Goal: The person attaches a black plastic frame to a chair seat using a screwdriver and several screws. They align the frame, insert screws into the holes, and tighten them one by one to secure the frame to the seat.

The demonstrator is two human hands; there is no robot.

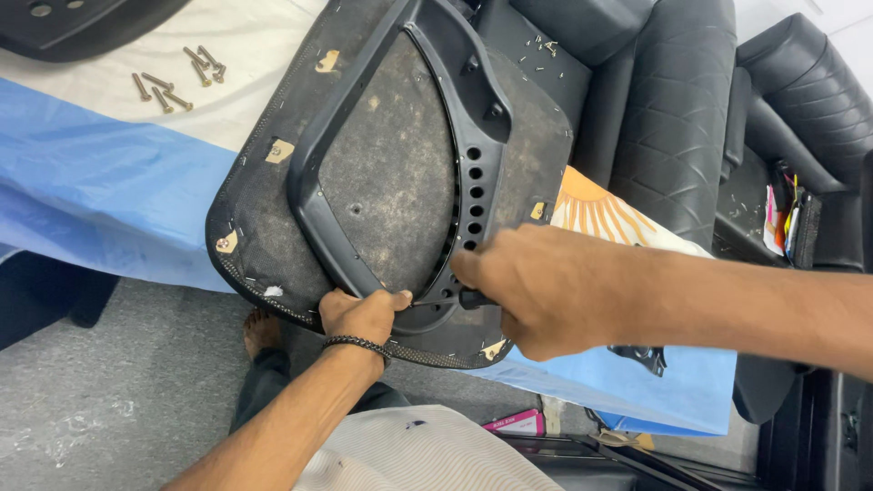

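Observation:
An upturned chair seat base (391, 173) lies on a blue and white sheet, its worn grey underside showing. A black plastic frame (314, 173) with a row of holes is fixed on it. My left hand (359, 314) grips the near edge of that frame. My right hand (546, 286) is closed on a black-handled tool (471, 298) whose thin shaft points left to the frame's near corner, beside my left thumb.
Several brass screws (177, 80) lie on the white cloth at the upper left. Black padded chair cushions (673, 109) stand at the right. A foot (262, 329) rests on the grey floor below the seat. Another black seat part (73, 23) is at the top left.

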